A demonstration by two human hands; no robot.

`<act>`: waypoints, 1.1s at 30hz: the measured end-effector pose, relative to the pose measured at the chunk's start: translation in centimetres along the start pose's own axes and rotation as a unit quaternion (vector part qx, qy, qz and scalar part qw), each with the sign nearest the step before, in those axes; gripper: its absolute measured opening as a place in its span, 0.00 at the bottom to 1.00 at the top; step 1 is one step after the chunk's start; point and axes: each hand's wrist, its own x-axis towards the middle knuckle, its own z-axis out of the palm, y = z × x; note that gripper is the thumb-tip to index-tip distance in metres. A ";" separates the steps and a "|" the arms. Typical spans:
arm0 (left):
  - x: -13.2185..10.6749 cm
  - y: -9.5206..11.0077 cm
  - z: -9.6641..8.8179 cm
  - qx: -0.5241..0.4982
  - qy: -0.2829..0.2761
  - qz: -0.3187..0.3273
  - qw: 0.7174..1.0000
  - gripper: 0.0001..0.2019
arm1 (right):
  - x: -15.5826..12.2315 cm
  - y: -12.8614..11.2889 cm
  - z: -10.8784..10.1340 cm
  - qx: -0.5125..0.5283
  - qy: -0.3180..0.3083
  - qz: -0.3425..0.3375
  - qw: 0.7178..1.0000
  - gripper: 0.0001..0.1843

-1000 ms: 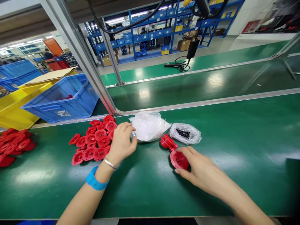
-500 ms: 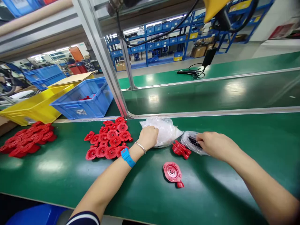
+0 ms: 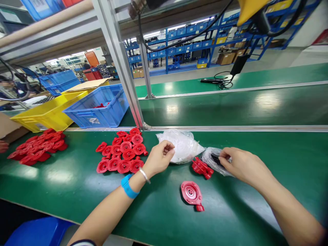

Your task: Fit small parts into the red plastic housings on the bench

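Note:
My left hand (image 3: pixel 159 158) is curled in a pinch at the mouth of a clear bag of white parts (image 3: pixel 183 146); what it pinches is too small to make out. My right hand (image 3: pixel 239 163) pinches inside a smaller clear bag of black parts (image 3: pixel 214 158). One red round plastic part (image 3: pixel 191 194) lies alone on the green belt in front of both hands. A small heap of red pieces (image 3: pixel 202 167) sits between the two bags.
Several red round parts (image 3: pixel 121 155) are laid out left of my left hand, another pile (image 3: pixel 38 147) farther left. A blue bin (image 3: pixel 98 107) and a yellow bin (image 3: pixel 46 114) stand behind. A metal post (image 3: pixel 123 65) rises at the belt's rail. Another person's fingers (image 3: pixel 3 146) show at the left edge.
My right hand let go of the red round part, which now lies on the belt, and went into the bag of black parts. My left hand stayed at the white-parts bag and closed into a pinch.

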 end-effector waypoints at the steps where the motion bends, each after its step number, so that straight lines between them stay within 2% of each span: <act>1: -0.9 0.2 -0.2 -0.060 -0.007 -0.012 0.998 0.05 | -0.1 -0.5 -0.4 0.012 0.010 0.005 1.000 0.08; 2: -1.9 0.4 -0.3 -0.143 -0.016 -0.035 0.989 0.06 | -0.2 -1.3 -0.9 0.036 0.014 0.006 0.999 0.08; 3: -2.8 0.6 -0.3 -0.242 -0.025 -0.067 0.968 0.08 | -0.3 -2.4 -1.4 0.073 0.016 -0.002 0.997 0.07; 5: -4.4 1.1 -0.3 -0.435 -0.042 -0.139 0.889 0.13 | -0.6 -5.2 -2.3 0.199 0.017 -0.044 0.979 0.06; 6: -5.0 1.4 -0.2 -0.500 -0.048 -0.164 0.849 0.16 | -0.8 -6.8 -2.7 0.256 0.022 -0.078 0.963 0.05; 8: -6.0 1.7 0.1 -0.558 -0.059 -0.179 0.808 0.18 | -1.1 -9.7 -3.1 0.329 0.047 -0.146 0.932 0.05; 10: -6.5 1.9 0.6 -0.586 -0.063 -0.169 0.790 0.18 | -1.3 -11.8 -2.8 0.360 0.077 -0.192 0.910 0.05; 13: -6.8 1.6 1.2 -0.605 -0.064 -0.154 0.778 0.17 | -1.7 -13.2 -1.8 0.366 0.116 -0.219 0.897 0.06; 18: -6.9 1.4 1.4 -0.603 -0.068 -0.152 0.780 0.17 | -2.3 -13.1 -0.6 0.345 0.155 -0.224 0.898 0.07; 26: -7.1 2.0 1.1 -0.595 -0.064 -0.156 0.786 0.17 | -2.4 -13.3 -0.9 0.334 0.181 -0.236 0.894 0.08; 33: -7.4 2.1 1.2 -0.587 -0.055 -0.161 0.792 0.16 | -2.6 -13.3 -0.9 0.336 0.179 -0.239 0.893 0.09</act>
